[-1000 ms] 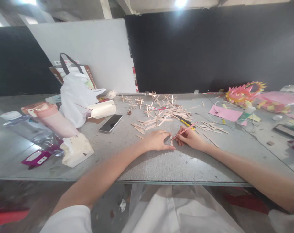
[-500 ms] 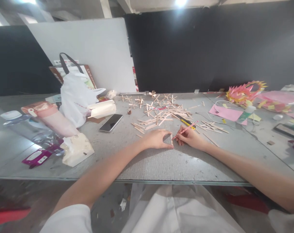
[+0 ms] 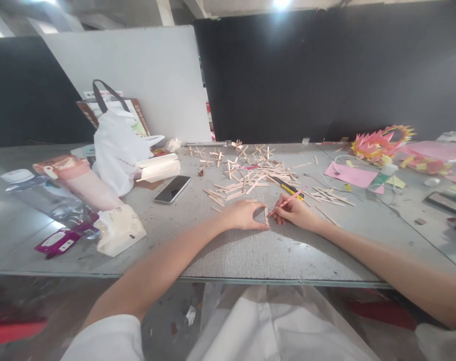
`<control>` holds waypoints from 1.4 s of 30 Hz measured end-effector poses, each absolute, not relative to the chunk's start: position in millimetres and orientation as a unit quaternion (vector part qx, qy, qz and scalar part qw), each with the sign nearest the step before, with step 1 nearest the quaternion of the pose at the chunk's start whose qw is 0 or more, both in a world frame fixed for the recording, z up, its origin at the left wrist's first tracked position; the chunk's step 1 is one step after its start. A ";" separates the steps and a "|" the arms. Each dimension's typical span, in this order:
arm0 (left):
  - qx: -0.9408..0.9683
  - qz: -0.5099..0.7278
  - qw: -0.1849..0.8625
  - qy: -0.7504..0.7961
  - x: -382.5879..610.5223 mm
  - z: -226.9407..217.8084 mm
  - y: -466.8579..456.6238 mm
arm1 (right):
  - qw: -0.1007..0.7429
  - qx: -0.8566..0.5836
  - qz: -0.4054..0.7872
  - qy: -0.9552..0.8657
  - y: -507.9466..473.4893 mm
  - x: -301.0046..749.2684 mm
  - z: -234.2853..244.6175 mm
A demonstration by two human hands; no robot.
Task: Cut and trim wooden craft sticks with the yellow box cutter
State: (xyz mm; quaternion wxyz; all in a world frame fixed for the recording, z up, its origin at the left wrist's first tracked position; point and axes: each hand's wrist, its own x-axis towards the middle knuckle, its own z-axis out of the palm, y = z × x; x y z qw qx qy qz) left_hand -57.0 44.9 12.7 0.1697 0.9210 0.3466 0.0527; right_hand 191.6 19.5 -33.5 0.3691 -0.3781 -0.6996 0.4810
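Observation:
Between the thumb and fingers of my left hand [image 3: 245,214] a short wooden stick [image 3: 266,215] is held by its two ends on the grey table. My right hand [image 3: 291,210] is closed around a pink patterned pencil [image 3: 291,198], whose tip meets or nearly meets the stick. A yellow and black utility knife [image 3: 287,187] lies just behind my right hand. Beyond both hands spreads a loose pile of wooden sticks [image 3: 276,174], and a smaller group of sticks [image 3: 331,195] lies to the right. Some sticks [image 3: 218,158] at the back are joined into star-like shapes.
On the left are a smartphone [image 3: 172,189], a white plastic bag [image 3: 113,150], a pink bottle [image 3: 79,180], a clear bottle [image 3: 43,198] and a tissue pack [image 3: 120,230]. Pink paper [image 3: 350,178], a glue bottle [image 3: 384,175] and a spiky paper craft [image 3: 376,143] sit at right.
Both hands, the stick and the pencil stay in almost the same place. The view has shifted very slightly.

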 end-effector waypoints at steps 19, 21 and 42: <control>0.921 0.057 0.169 0.345 -57.7 11.5 46.5 | 0.377 -0.361 0.483 -0.703 22.8 194.4 -41.2; 0.922 0.056 0.170 0.343 -57.8 11.0 46.7 | 0.378 -0.357 0.486 -0.702 23.5 195.4 -43.0; 0.923 0.057 0.167 0.343 -57.0 8.9 47.0 | 0.371 -0.373 0.473 -0.706 22.2 194.1 -40.1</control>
